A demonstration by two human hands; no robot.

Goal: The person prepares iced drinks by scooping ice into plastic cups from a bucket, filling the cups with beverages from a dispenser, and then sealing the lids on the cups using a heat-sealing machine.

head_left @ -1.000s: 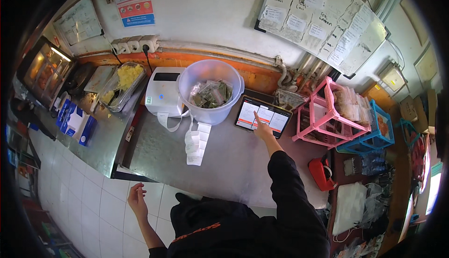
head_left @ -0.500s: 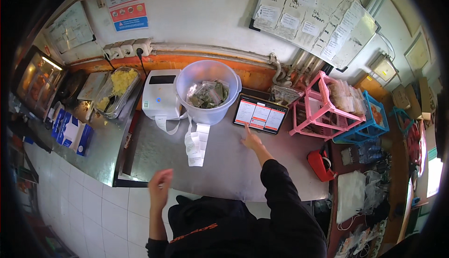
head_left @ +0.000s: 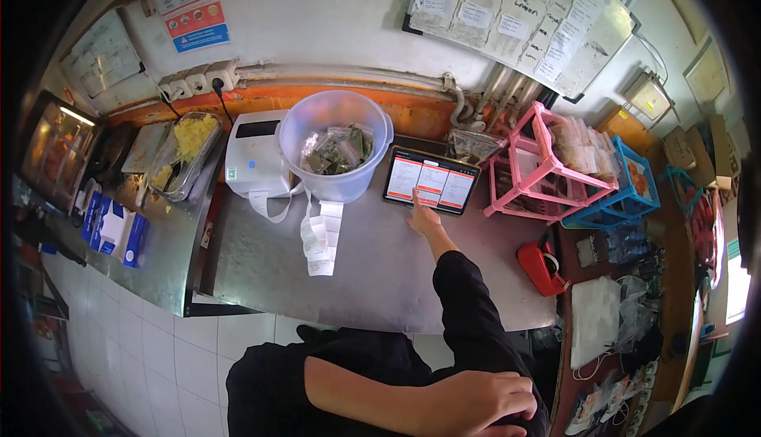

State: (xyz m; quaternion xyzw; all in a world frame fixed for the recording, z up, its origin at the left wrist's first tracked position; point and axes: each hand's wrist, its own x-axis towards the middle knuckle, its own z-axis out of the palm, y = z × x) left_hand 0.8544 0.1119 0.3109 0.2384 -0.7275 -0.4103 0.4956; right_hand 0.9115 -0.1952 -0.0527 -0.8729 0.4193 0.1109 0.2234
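We have a wide metal tabletop [head_left: 380,278] before us, and on it, toward the wall, lies the tablet [head_left: 452,182], between the pale tub [head_left: 329,189] and the pink rack [head_left: 585,200]. We judge it fairly light for its breadth, stiff as a board, and fragile on its glass face, which is likely slick under damp skin. We would take hold by the 2 short sides, fingers under the case and thumbs on the border, off the glass.

It looks flat, dark and rectangular, turned a little clockwise; whether it is propped, we cannot tell. Its lit screen shows 3 white panels side by side, edged with orange-red bars, under a black strip.

Our left hand [head_left: 487,402] lies over our right sleeve [head_left: 483,310], its fingers loosely bent; whether they grip the cloth, we cannot tell. Our right hand [head_left: 426,219] grasps nothing: 1 finger points at the screen's lower left part, and we cannot tell whether its tip presses the glass.
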